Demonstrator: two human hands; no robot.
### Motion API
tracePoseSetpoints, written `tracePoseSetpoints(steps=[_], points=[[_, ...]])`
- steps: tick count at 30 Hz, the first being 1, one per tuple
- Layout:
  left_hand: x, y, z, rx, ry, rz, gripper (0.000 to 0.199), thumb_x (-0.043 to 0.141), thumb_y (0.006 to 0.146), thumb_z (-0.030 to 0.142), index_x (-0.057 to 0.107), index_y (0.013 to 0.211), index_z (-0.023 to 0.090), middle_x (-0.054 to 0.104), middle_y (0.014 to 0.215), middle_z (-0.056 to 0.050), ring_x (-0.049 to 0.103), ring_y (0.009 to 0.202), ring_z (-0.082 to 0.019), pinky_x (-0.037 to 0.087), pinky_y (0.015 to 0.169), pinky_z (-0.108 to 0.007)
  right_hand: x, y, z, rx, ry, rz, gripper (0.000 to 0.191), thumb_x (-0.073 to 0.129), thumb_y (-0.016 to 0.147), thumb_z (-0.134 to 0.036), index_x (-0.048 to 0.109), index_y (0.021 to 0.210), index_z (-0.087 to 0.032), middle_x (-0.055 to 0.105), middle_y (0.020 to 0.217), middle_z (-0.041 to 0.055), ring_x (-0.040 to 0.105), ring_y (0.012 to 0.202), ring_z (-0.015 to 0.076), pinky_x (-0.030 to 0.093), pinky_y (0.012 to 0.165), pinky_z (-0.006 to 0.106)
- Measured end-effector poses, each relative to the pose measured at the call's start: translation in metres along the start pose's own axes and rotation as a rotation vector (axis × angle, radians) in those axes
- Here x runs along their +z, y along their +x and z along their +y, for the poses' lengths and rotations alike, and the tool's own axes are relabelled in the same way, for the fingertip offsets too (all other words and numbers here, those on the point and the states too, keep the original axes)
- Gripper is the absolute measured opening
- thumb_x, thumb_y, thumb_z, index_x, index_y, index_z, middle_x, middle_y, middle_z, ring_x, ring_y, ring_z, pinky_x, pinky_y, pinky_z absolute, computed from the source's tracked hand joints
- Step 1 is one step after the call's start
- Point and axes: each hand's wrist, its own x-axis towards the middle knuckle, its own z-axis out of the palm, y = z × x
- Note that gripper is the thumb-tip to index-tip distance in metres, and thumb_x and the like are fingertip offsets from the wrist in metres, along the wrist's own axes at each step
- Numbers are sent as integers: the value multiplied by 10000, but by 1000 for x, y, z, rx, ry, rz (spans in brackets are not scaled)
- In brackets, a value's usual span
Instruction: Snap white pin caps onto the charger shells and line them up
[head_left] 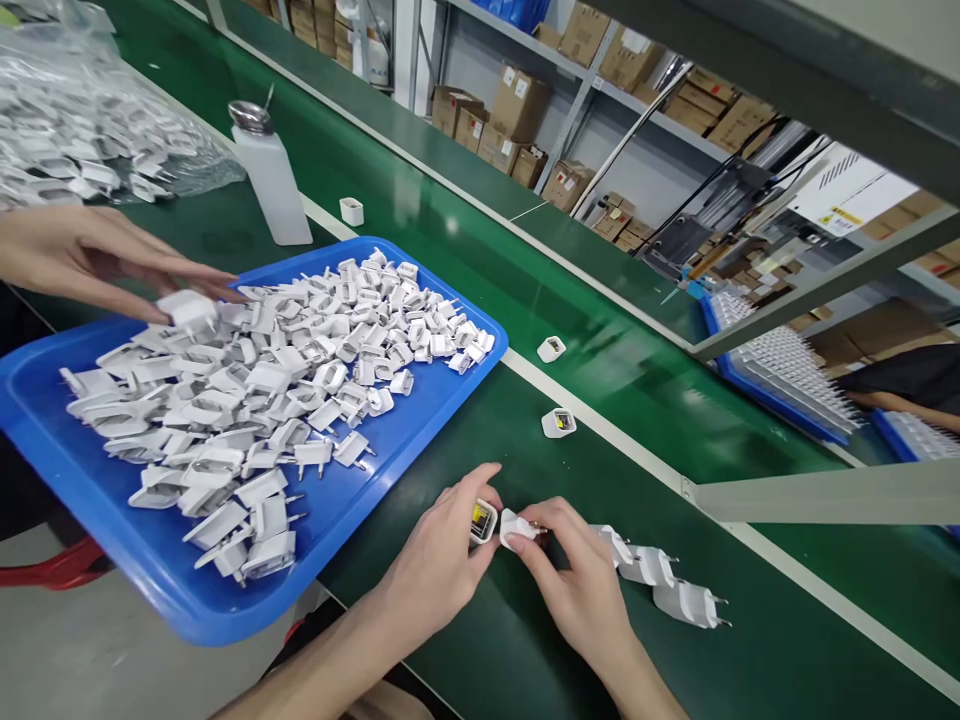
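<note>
Over the green work surface, my left hand (442, 540) grips a white charger housing (484, 521); its open end shows yellow and dark parts inside. Close beside it, my right hand (581, 570) pinches a white plug cover (517, 527) with metal pins pointing right. A small gap separates the two pieces. To the right of my right hand lie several white plug chargers (686, 602) in a row, pins facing right. Beyond my hands sit two open charger housings, a nearer one (559, 423) and a farther one (551, 349).
A blue tray (420, 440) heaped with white plug covers (292, 370) stands left. A co-worker's hand (112, 255) holds a white piece above it. Behind are a pump bottle (271, 185), a plastic bag of parts (90, 120) and another housing (351, 211). A metal bar (825, 492) crosses right.
</note>
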Motion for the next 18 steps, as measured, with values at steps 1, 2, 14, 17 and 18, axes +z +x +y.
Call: tracePoseSetpoints(steps=[1, 2, 14, 17, 18], points=[[-3, -1, 0, 22, -24, -31, 703, 491, 890, 56, 293, 1519, 299, 681, 1243, -41, 681, 1100, -217, 573, 924, -386, -1, 1, 0, -36, -2, 3, 16, 614, 1019, -246, 621, 1007, -237, 661, 873, 21, 621, 755, 176, 511, 663, 296], [-6, -2, 0, 64, -34, -67, 760, 471, 890, 42, 228, 1558, 311, 644, 1348, -51, 652, 1200, -215, 556, 994, -398, -2, 1, -1, -72, -6, 0, 12, 621, 1015, -230, 623, 1023, -238, 665, 890, 27, 624, 775, 181, 514, 672, 301], [-1, -6, -1, 137, 160, 18, 374, 562, 906, 83, 504, 1238, 246, 620, 1061, -50, 612, 948, -242, 517, 818, -389, -2, 4, -1, -216, -98, -47, 103, 617, 1010, -163, 603, 1084, -234, 672, 941, 48, 607, 828, 208, 516, 730, 354], [-1, -5, -1, 157, 152, 7, 356, 579, 914, 91, 509, 1226, 249, 617, 1058, -39, 608, 951, -234, 503, 820, -366, -1, 4, -2, -204, -117, -95, 64, 588, 1028, -180, 610, 1061, -230, 677, 928, 48, 596, 813, 209, 503, 723, 359], [-2, -5, -1, 160, 148, 2, 356, 590, 918, 98, 508, 1228, 251, 618, 1057, -34, 609, 951, -231, 502, 822, -361, -1, 4, -2, -198, -127, -107, 60, 577, 1034, -184, 612, 1054, -228, 677, 922, 48, 592, 810, 208, 499, 724, 360]])
